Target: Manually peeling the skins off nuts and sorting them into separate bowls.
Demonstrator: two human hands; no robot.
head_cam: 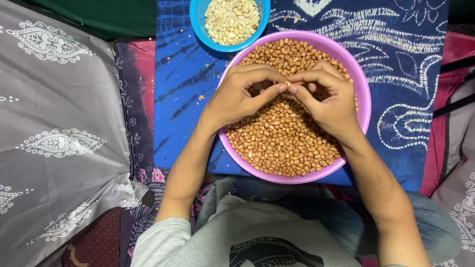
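A wide pink bowl (363, 91) full of brown, skin-on peanuts (282, 138) rests on a blue patterned cloth (183, 84). My left hand (237, 96) and my right hand (329, 101) hover over the bowl's middle, fingertips meeting. Between thumbs and forefingers they pinch a single peanut (288, 85). Behind the pink bowl stands a smaller blue bowl (198, 20) holding pale, skinned peanuts (231, 20).
Bits of peanut skin lie scattered on the blue cloth near the blue bowl. A grey patterned fabric (54, 133) covers the left side. Red and pink cloth (440, 113) shows at the right. My knees and grey shirt (247, 232) are at the bottom.
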